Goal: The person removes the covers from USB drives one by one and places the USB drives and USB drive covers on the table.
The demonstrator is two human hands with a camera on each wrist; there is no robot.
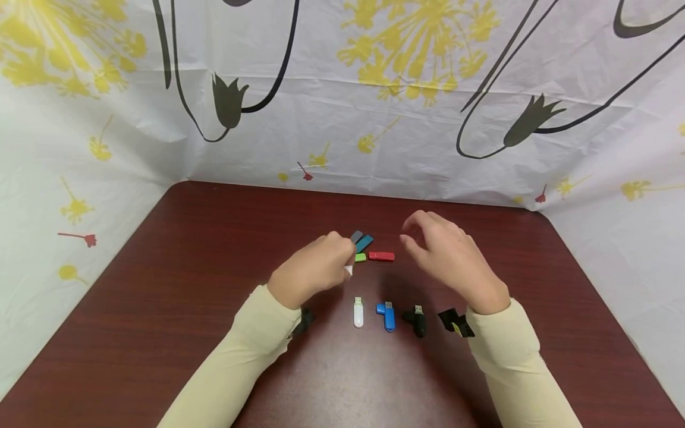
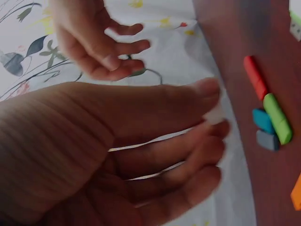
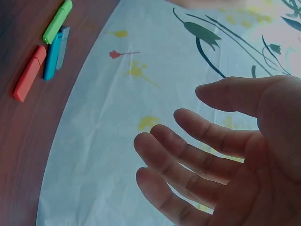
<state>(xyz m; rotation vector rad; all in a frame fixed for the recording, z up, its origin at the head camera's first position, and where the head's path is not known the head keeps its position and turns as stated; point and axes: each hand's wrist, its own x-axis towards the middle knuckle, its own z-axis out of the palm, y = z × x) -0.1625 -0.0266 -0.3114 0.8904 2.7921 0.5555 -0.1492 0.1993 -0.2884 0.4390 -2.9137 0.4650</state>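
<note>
My left hand (image 1: 316, 267) pinches a small white cap (image 2: 216, 113) between thumb and fingertips, above the table. My right hand (image 1: 449, 252) hovers to the right with fingers loosely bent and nothing in its grasp. Between and below the hands lie a white USB stick (image 1: 358, 313), a blue USB stick (image 1: 389, 318) and a black USB stick (image 1: 420, 323), metal plugs bare. Farther back rest a red stick (image 1: 382, 256), a green stick (image 3: 57, 21), a teal stick (image 3: 52, 56) and a grey stick (image 3: 62, 48). In the head view my left hand partly covers the green one.
An orange piece (image 2: 297, 194) shows at the edge of the left wrist view. The dark red-brown table (image 1: 214, 238) is bordered behind and at the sides by a white flower-patterned cloth (image 1: 299, 137).
</note>
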